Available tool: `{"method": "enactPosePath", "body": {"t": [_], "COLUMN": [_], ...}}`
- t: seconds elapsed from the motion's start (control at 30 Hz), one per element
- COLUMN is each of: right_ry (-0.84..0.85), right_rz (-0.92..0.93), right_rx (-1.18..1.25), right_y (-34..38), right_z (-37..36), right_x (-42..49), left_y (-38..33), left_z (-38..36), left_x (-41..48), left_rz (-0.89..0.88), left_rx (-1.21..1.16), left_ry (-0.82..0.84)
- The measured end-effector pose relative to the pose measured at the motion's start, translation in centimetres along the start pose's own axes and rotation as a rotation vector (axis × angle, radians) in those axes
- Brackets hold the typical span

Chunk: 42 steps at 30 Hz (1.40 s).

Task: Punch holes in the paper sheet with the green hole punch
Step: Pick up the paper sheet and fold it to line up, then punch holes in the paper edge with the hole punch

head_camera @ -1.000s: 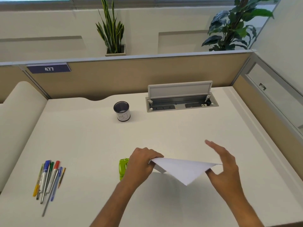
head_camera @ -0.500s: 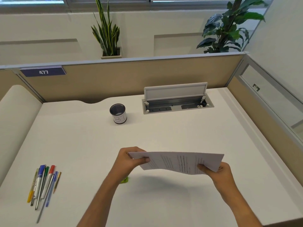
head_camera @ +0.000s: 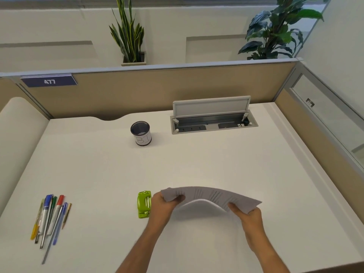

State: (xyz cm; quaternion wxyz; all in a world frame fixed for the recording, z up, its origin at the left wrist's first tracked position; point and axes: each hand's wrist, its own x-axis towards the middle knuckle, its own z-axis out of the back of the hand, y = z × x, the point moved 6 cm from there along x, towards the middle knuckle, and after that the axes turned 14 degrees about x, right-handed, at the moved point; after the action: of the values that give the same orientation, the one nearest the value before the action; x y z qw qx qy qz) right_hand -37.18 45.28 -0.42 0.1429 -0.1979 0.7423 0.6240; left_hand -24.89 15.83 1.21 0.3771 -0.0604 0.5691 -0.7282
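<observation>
A printed paper sheet (head_camera: 208,196) hangs above the desk, bowed upward in an arch. My left hand (head_camera: 164,206) pinches its left edge and my right hand (head_camera: 249,216) pinches its right edge. The green hole punch (head_camera: 144,203) lies flat on the white desk just left of my left hand, apart from the paper. Its whole top shows.
Several pens and markers (head_camera: 50,215) lie at the desk's front left. A mesh pen cup (head_camera: 140,133) stands further back. An open cable box (head_camera: 213,120) with a raised lid sits at the rear. Beige partitions (head_camera: 157,91) close off the back and right.
Both hands now grip the sheet, which has dropped lower and bent into an arch. My left hand moved right, uncovering the hole punch.
</observation>
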Motion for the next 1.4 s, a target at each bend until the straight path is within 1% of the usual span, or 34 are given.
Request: {"method": "enactPosePath", "body": {"t": [0.13,0.2,0.27,0.3,0.37,0.43,0.5,0.57,0.63,0.7,0.73,0.83,0.9,0.97,1.1,1.17,1.27,1.4], "right_ry": [0.033,0.032,0.067,0.102,0.182,0.268,0.379,0.509,0.575,0.552,0.521,0.410,0.335,0.262,0.197,0.175,0.140,0.123], "right_rz": [-0.001,0.061,0.188,0.270,0.399,0.459,0.464,0.450,0.467,0.459,0.425,0.276,0.186,0.106,-0.024,-0.066,-0.100,-0.101], "right_rx": [-0.100,-0.107,-0.132,-0.189,-0.380,-0.581,-0.756,-0.821,-0.775,-0.693,-0.638,-0.489,-0.423,-0.372,-0.275,-0.238,-0.203,-0.211], "right_y": [-0.2,1.7,4.9,6.6,9.2,10.3,10.2,9.7,9.2,8.7,8.3,6.1,3.8,1.3,-3.0,-4.5,-6.2,-7.1], "right_z": [0.2,0.5,0.7,0.7,0.2,-1.1,-3.1,-5.5,-7.5,-8.7,-9.0,-8.8,-8.5,-8.2,-9.2,-9.9,-10.8,-11.6], "right_x": [-0.4,-0.4,-0.8,-1.1,-1.9,-2.3,-2.7,-3.5,-4.1,-4.1,-3.7,-1.9,-0.9,-0.4,-0.6,-1.0,-1.3,-1.3], "left_y": [-0.1,-1.1,-2.6,-3.5,-4.7,-5.6,-6.2,-6.5,-7.0,-7.4,-7.2,-5.3,-2.8,0.0,5.1,6.8,8.1,8.5], "left_z": [0.0,0.7,1.4,1.8,2.7,3.3,3.3,3.5,4.0,5.0,5.8,9.2,11.5,12.9,13.1,12.8,12.3,11.8], "left_x": [-0.4,-0.4,-0.4,-0.5,-0.7,-0.7,-0.4,-0.1,0.3,0.6,0.9,2.6,3.5,3.9,4.0,3.9,3.5,3.2], "left_rz": [-0.040,-0.093,-0.213,-0.278,-0.333,-0.364,-0.395,-0.387,-0.395,-0.395,-0.373,-0.292,-0.216,-0.120,0.050,0.099,0.114,0.115], "left_rx": [0.060,0.104,0.201,0.242,0.299,0.346,0.387,0.396,0.391,0.355,0.324,0.291,0.276,0.285,0.325,0.342,0.344,0.327], "left_ry": [0.005,-0.001,0.026,0.051,0.087,0.132,0.194,0.230,0.233,0.239,0.225,0.081,-0.030,-0.089,-0.060,-0.040,-0.038,-0.054]}}
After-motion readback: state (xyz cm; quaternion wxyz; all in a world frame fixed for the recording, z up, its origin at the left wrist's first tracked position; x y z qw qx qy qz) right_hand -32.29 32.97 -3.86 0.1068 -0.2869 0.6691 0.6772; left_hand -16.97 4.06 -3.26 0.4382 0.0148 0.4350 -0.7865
